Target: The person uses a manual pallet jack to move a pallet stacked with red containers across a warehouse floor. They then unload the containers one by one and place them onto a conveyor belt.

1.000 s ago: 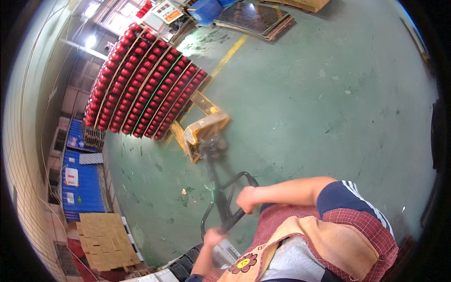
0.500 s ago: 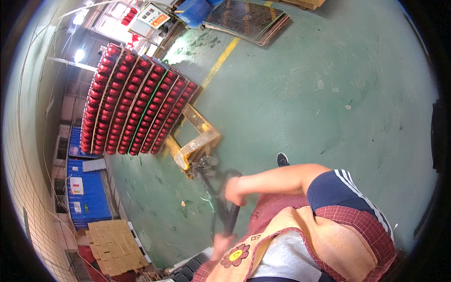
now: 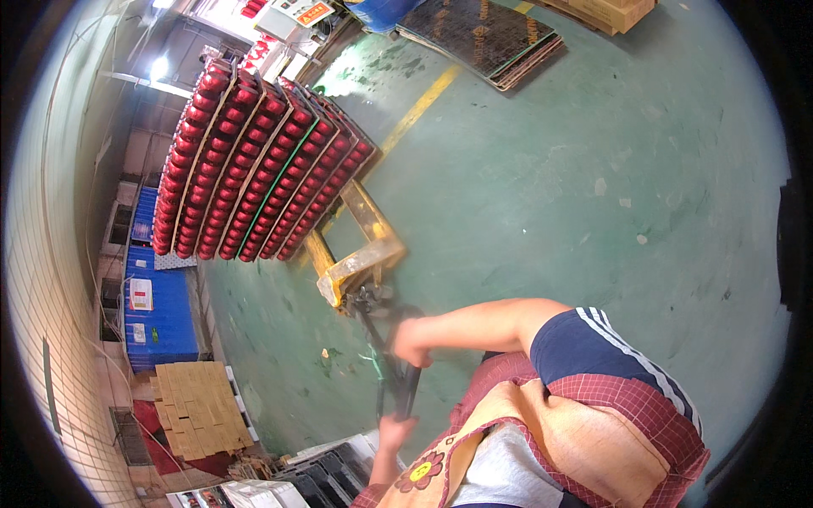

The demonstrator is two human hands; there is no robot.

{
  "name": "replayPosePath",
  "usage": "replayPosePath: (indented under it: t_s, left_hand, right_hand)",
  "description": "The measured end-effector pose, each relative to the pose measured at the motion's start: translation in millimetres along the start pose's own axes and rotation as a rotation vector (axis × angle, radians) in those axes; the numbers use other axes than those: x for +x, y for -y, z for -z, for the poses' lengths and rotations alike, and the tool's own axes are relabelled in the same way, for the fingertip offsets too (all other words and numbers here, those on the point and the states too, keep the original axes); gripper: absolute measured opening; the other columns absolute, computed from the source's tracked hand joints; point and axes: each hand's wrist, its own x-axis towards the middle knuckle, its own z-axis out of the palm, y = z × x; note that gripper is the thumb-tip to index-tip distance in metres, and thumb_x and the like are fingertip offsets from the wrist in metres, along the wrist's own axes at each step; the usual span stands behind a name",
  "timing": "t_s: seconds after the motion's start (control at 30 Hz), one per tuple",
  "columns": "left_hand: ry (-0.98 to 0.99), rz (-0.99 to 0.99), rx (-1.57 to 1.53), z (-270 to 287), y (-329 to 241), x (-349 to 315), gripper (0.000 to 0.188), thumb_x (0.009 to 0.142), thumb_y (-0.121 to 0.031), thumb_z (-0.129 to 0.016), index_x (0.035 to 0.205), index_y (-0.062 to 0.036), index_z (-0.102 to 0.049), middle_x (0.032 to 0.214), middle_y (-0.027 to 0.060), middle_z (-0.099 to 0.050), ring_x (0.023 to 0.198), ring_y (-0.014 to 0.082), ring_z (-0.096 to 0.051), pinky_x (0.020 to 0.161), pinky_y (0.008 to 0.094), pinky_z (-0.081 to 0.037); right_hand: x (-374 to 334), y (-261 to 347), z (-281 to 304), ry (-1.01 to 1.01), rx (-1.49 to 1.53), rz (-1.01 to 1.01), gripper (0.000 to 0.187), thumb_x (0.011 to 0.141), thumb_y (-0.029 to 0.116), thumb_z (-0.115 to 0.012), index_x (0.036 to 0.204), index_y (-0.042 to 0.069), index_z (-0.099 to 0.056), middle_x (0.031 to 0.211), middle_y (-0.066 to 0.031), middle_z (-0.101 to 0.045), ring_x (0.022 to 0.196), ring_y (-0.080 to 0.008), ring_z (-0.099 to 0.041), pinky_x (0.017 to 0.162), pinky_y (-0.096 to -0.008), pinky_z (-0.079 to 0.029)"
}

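Note:
Both of my hands are closed round the black looped handle (image 3: 410, 391) of a yellow pallet truck (image 3: 364, 261). My right hand (image 3: 412, 342) grips its upper part, slightly blurred. Lower down, near my apron, my left hand (image 3: 396, 430) holds the other side. A green tie hangs on the handle's shaft. Beyond the truck's yellow frame rises a tall stack of shiny red round pieces (image 3: 254, 169), layered between thin boards, with one green board edge among them. The truck's forks run toward the stack's base; how far they reach under it is hidden.
Flat dark panels (image 3: 478, 38) lie on the floor at the far side, near a blue drum (image 3: 373, 13) and cartons (image 3: 622, 13). Along the left stand blue covered units (image 3: 161, 309), stacked cardboard (image 3: 203, 409) and dark crates (image 3: 330, 478). A yellow line (image 3: 423, 106) crosses the green floor.
My view has shifted, bringing more of the dark crates into sight at the lower left. Both hands keep their hold on the handle, which sits slightly farther left in the picture.

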Motion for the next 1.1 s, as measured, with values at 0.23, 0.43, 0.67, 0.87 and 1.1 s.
replayPosePath:
  t_s: [0.23, 0.43, 0.67, 0.87, 1.1]
  left_hand:
    - [0.015, 0.038, -0.024, 5.9, -7.4, -4.5, 0.026, 0.072, -0.027, -0.077, 0.076, -0.0036, -0.067, 0.061, -0.0002, -0.058, 0.052, 0.0105, -0.052, 0.047, 0.0308, -0.041]
    - [0.049, 0.057, -0.112, 101.8, -36.2, -10.5, 0.016, 0.072, -0.013, -0.076, 0.072, -0.0029, -0.064, 0.059, 0.0005, -0.055, 0.048, 0.0102, -0.047, 0.044, 0.0281, -0.035]
    - [0.107, 0.090, -0.026, 84.0, -27.0, -9.8, 0.018, 0.067, -0.019, -0.075, 0.068, -0.0037, -0.065, 0.058, 0.0003, -0.058, 0.049, 0.0103, -0.051, 0.047, 0.0291, -0.040]
    - [-0.121, 0.054, 0.146, 40.2, -11.6, -12.9, 0.029, 0.070, -0.029, -0.075, 0.080, -0.0021, -0.072, 0.064, 0.0078, -0.066, 0.059, 0.0147, -0.062, 0.058, 0.0337, -0.049]
    - [-0.097, 0.097, 0.400, -129.5, 11.0, 2.7, 0.047, 0.070, -0.051, -0.068, 0.107, -0.0219, -0.074, 0.088, 0.0169, -0.072, 0.087, 0.0365, -0.070, 0.079, 0.0462, -0.054]
  right_hand:
    - [11.0, -3.0, -0.8, -0.021, -0.009, 0.028, 0.031, 0.064, 0.024, -0.079, 0.089, 0.007, -0.076, 0.094, -0.0107, -0.073, 0.086, -0.0264, -0.069, 0.076, -0.0394, -0.054]
    - [47.0, 4.9, 89.4, 0.034, 0.112, 0.146, 0.019, 0.063, 0.017, -0.080, 0.070, 0.008, -0.066, 0.074, -0.0049, -0.064, 0.064, -0.0199, -0.058, 0.061, -0.0353, -0.048]
    - [12.8, 11.4, 79.8, 0.059, 0.003, 0.142, 0.026, 0.064, 0.027, -0.078, 0.084, 0.011, -0.076, 0.085, -0.0071, -0.072, 0.079, -0.0219, -0.068, 0.072, -0.0393, -0.052]
    - [-5.4, 10.9, 51.5, -0.063, -0.055, 0.075, 0.025, 0.065, 0.026, -0.071, 0.085, 0.011, -0.075, 0.086, -0.0071, -0.073, 0.083, -0.0261, -0.070, 0.070, -0.0398, -0.053]
    - [-31.7, -28.4, -121.7, -0.058, -0.052, 0.102, 0.018, 0.068, 0.023, -0.064, 0.077, 0.009, -0.073, 0.078, -0.0139, -0.071, 0.075, -0.0339, -0.070, 0.067, -0.0464, -0.056]
